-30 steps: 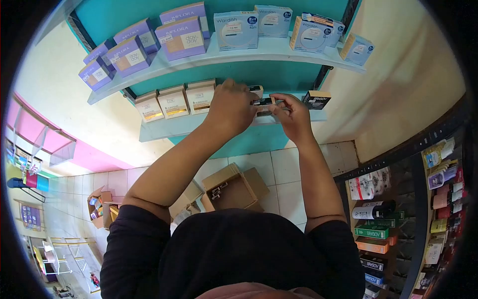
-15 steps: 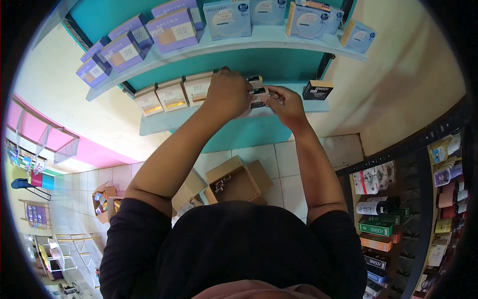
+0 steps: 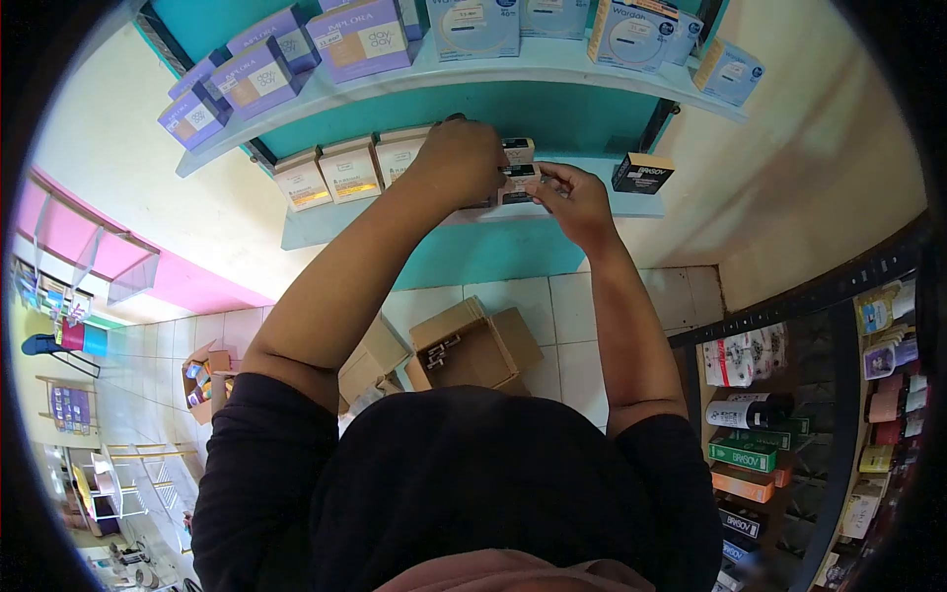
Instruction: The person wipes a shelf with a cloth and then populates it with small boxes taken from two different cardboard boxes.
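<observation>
On the lower shelf (image 3: 335,225), small pale boxes with black labels (image 3: 519,174) stand stacked between my two hands. My left hand (image 3: 460,163) is curled around their left side, its back toward me and most of its fingers hidden. From the right, my right hand (image 3: 580,205) pinches the edge of a small box with thumb and fingertips. Cream boxes with gold bands (image 3: 348,170) stand in a row left of my left hand, which partly covers the nearest. A black and tan box (image 3: 643,175) sits apart at the shelf's right end.
An upper shelf (image 3: 552,67) above my hands carries purple boxes (image 3: 360,44) and light blue boxes (image 3: 631,37). Open cardboard boxes (image 3: 473,350) lie on the tiled floor below. At right stands a dark rack (image 3: 838,395) of packaged goods.
The view has shifted slightly, so the shelves sit a little to the right and the upper one higher. Both hands stay at the small boxes with nearly the same hold.
</observation>
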The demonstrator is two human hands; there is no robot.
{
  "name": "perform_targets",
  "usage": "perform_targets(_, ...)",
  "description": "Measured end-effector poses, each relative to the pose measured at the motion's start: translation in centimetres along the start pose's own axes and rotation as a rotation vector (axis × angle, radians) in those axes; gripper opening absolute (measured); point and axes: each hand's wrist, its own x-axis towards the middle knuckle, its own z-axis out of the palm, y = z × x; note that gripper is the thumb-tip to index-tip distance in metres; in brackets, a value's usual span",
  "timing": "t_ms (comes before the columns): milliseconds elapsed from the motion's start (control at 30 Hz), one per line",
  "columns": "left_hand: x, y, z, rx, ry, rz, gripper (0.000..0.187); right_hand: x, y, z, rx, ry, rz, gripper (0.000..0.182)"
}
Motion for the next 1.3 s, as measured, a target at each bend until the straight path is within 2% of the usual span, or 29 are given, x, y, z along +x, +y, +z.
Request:
perform_targets(200, -0.1, -0.1, -0.2, -0.016, -0.039, -0.023, 0.024, 0.2, -0.2, 0.2, 0.03, 0.005, 0.04, 0.046)
perform_targets(500, -0.3, -0.1, -0.2, -0.008, -0.049, -0.006, 0.024, 0.4, 0.7, -0.4, -0.05, -0.026, 0.134, 0.041)
perform_targets(700, -0.6, -0.7, -0.2, -0.036, -0.072, 0.014, 0.031, 0.2, -0.2, -0.6, -0.105, -0.045, 0.122, 0.041)
perform_targets(767, -2.6, -1.1, -1.5, -0.304, 0.195, 0.006, 0.034, -0.1, -0.3, -0.6, -0.09, -0.03, 0.104, 0.043)
perform_targets(833, -4.6, -1.7, -2.5, -0.368, 0.272, -0.014, 0.033, -0.3, -0.2, -0.6, -0.074, -0.012, 0.084, 0.046)
perform_targets(933, -8.7, -2.3, -3.5, -0.517, 0.413, -0.037, 0.027, -1.2, 0.0, -0.7, 0.052, 0.059, 0.022, 0.036)
perform_targets(1000, -11.8, -2.9, -3.2, -0.598, 0.469, -0.048, 0.022, -2.8, -0.7, -0.6, -0.191, 0.214, -0.093, 0.028)
perform_targets(1067, -14.8, -3.9, -1.6, -0.721, 0.506, -0.037, 0.008, -5.4, 0.8, -0.6, -0.142, 0.201, -0.139, 0.031)
perform_targets(1100, -16.0, -4.5, 0.2, -0.731, 0.479, -0.07, 0.008, -7.0, 1.7, -0.1, -0.099, 0.192, -0.182, 0.036)
perform_targets(1133, -17.5, -5.1, 2.9, -0.901, 0.499, -0.133, 0.01, -8.6, 2.2, 1.1, -0.039, 0.183, -0.154, 0.034)
perform_targets(1167, -19.3, -5.4, 5.8, -1.068, 0.519, -0.2, 0.014, -10.3, 3.3, 2.7, -0.03, 0.166, -0.105, 0.034)
perform_targets(1233, -21.7, -5.2, 12.5, -1.337, 0.446, -0.47, 0.018, -12.8, 6.6, 6.1, -0.098, 0.042, 0.103, 0.031)
perform_targets(1300, -24.3, -5.2, 19.7, -1.243, 0.288, -0.613, 0.018, -15.6, 10.9, 9.7, -0.086, -0.07, 0.246, 0.025)
